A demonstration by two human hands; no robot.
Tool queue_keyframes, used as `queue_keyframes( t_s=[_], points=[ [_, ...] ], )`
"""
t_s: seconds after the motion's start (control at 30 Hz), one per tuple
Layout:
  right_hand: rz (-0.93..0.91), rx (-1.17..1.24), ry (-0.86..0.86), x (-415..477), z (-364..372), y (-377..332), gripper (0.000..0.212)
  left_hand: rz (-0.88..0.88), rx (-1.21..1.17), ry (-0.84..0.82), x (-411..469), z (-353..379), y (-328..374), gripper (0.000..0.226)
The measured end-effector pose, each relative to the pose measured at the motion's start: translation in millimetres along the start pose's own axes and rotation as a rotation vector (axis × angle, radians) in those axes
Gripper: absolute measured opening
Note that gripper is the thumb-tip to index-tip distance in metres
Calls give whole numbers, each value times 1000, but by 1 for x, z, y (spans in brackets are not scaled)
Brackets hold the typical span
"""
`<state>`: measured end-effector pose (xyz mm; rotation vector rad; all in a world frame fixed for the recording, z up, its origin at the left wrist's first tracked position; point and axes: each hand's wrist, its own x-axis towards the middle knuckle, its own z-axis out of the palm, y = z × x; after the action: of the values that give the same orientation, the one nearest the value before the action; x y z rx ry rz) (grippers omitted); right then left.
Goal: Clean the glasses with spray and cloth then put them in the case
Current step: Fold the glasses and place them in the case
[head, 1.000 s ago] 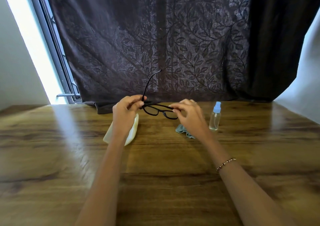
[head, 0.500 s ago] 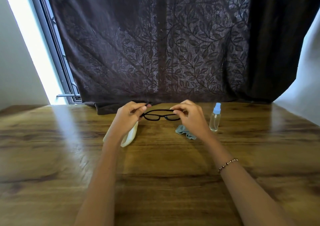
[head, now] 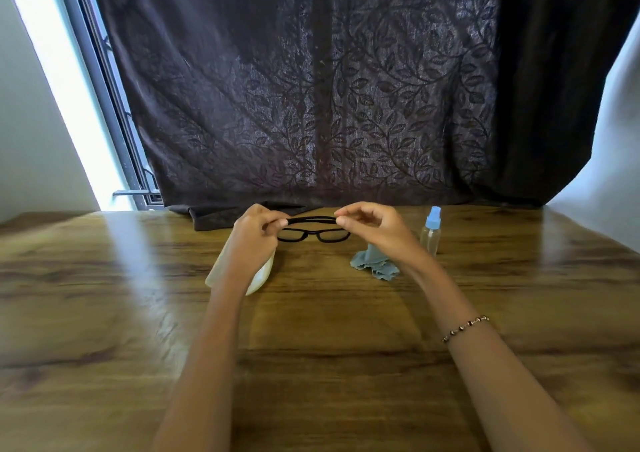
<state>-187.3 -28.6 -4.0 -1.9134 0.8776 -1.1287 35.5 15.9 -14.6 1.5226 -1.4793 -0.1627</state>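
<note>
Wooden table [head: 104,313]: one glasses [head: 313,233], two hands.

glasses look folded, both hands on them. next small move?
Probably carry the glasses left toward the case. Both temples look folded, left hand and right hand pinch the ends, and the cloth lies set down.
</note>
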Motion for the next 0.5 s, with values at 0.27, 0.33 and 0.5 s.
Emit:
queue_keyframes(
  t_s=[0.27,0.33,0.5],
  points=[
    [60,-115,84,1,8,0,16,41,33,-48,1,0,-1,17],
    [45,-166,95,1,11,-1,17,54,93,-87,3,-1,-2,17],
    [-136,-411,97,2,19,0,22,115,86,-36,3,0,2,18]
  ],
)
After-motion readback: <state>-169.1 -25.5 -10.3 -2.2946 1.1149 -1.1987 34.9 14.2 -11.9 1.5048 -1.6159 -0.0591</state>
